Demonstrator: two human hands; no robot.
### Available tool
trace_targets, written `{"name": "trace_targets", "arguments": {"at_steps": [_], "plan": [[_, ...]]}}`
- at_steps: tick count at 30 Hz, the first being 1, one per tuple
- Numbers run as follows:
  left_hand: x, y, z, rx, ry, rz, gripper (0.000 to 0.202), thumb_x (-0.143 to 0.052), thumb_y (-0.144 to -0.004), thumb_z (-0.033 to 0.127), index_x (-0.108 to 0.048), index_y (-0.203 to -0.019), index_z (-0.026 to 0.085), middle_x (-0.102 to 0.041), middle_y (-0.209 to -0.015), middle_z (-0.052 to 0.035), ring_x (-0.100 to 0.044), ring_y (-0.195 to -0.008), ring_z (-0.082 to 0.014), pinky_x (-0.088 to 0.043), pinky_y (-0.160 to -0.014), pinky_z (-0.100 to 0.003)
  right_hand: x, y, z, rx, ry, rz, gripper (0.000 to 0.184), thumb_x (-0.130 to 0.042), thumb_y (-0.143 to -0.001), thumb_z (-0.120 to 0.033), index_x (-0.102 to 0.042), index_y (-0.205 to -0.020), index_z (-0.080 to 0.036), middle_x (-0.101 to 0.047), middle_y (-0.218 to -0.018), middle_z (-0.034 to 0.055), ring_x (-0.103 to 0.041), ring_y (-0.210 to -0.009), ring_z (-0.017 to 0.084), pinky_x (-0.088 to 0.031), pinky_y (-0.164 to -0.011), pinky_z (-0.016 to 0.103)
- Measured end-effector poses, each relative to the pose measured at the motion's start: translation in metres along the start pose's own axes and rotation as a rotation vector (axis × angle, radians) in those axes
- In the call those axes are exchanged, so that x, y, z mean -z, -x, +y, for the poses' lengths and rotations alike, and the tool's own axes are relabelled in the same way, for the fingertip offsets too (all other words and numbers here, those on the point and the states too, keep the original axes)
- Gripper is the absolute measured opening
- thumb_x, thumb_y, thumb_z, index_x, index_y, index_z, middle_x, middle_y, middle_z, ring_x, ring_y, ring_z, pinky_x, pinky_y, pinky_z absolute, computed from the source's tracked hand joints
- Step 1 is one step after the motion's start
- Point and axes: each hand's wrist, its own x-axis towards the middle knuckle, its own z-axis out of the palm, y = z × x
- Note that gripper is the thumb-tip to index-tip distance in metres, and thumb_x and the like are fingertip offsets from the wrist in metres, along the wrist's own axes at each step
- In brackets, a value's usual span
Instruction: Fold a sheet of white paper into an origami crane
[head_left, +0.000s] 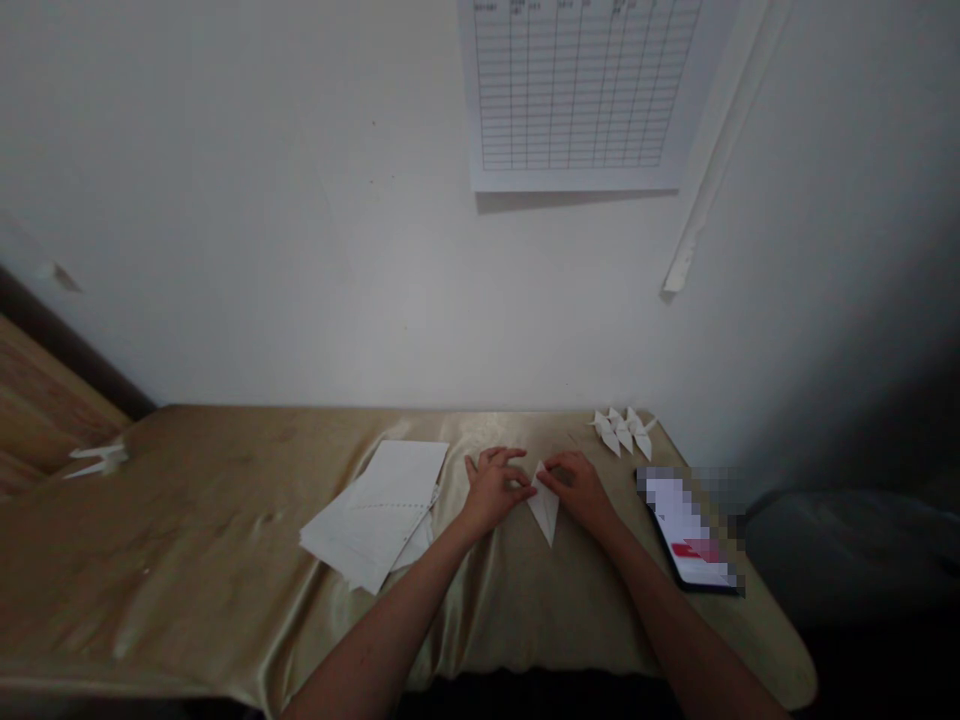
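A small white folded paper [544, 508], shaped like a narrow kite with its tip toward me, lies on the gold cloth of the table [225, 540]. My left hand [493, 488] pinches its upper left edge with curled fingers. My right hand [581, 487] presses and pinches its upper right edge. Both hands meet at the top of the paper.
A stack of white sheets [382, 510] lies left of my hands. Several finished folded paper shapes [624, 430] stand at the back right by the wall. A phone [690, 535] lies at the right edge. Another folded shape [97, 460] sits far left.
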Motion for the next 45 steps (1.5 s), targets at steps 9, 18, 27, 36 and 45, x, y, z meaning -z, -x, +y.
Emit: {"name": "trace_targets", "arguments": {"at_steps": [9,18,27,36,45], "plan": [[-0.001,0.002,0.002,-0.029,-0.01,0.013,0.009,-0.079,-0.076,0.038,-0.076,-0.074,0.031,-0.06,-0.137,0.0036,-0.039,-0.134,-0.0304,-0.003,-0.113,-0.07,0.0,0.0,-0.004,0.006,0.015,0.033,0.018,-0.068,-0.084,-0.041,-0.072,-0.08,-0.024,-0.069,-0.097,0.0066,-0.054,-0.105,0.025,-0.04,-0.098,0.043],[-0.004,0.003,0.004,-0.008,-0.027,0.063,0.012,-0.074,-0.082,0.043,-0.076,-0.076,0.033,-0.061,-0.134,0.0043,-0.04,-0.133,-0.0299,-0.002,-0.113,-0.071,0.002,0.001,-0.002,0.04,0.121,0.061,0.02,-0.06,-0.091,-0.039,-0.075,-0.087,-0.026,-0.067,-0.099,0.006,-0.05,-0.109,0.025,-0.037,-0.101,0.044],[0.005,0.003,0.001,0.065,-0.139,0.27,0.015,-0.068,-0.087,0.038,-0.078,-0.081,0.03,-0.062,-0.132,-0.001,-0.041,-0.13,-0.03,-0.008,-0.116,-0.065,0.0,0.01,-0.008,0.013,0.333,-0.024,0.039,-0.08,-0.071,-0.045,-0.068,-0.102,-0.025,-0.063,-0.109,0.008,-0.049,-0.113,0.03,-0.036,-0.102,0.049],[0.007,0.003,-0.006,-0.059,-0.28,0.25,0.055,-0.078,-0.078,0.029,-0.061,-0.13,0.032,-0.045,-0.148,-0.0102,-0.036,-0.138,-0.0322,-0.013,-0.119,-0.062,0.0,0.014,-0.016,0.022,0.417,-0.107,0.027,-0.083,-0.071,-0.041,-0.072,-0.093,-0.03,-0.062,-0.108,0.007,-0.048,-0.11,0.03,-0.033,-0.102,0.051],[0.005,0.011,-0.009,-0.166,-0.362,0.071,0.037,-0.066,-0.088,0.04,-0.063,-0.123,0.054,-0.016,-0.166,0.007,-0.008,-0.15,-0.044,0.004,-0.113,-0.074,0.0,0.015,-0.015,0.059,0.395,-0.117,0.018,-0.08,-0.074,-0.041,-0.071,-0.082,-0.027,-0.064,-0.101,0.0057,-0.049,-0.107,0.028,-0.033,-0.101,0.049]]}}
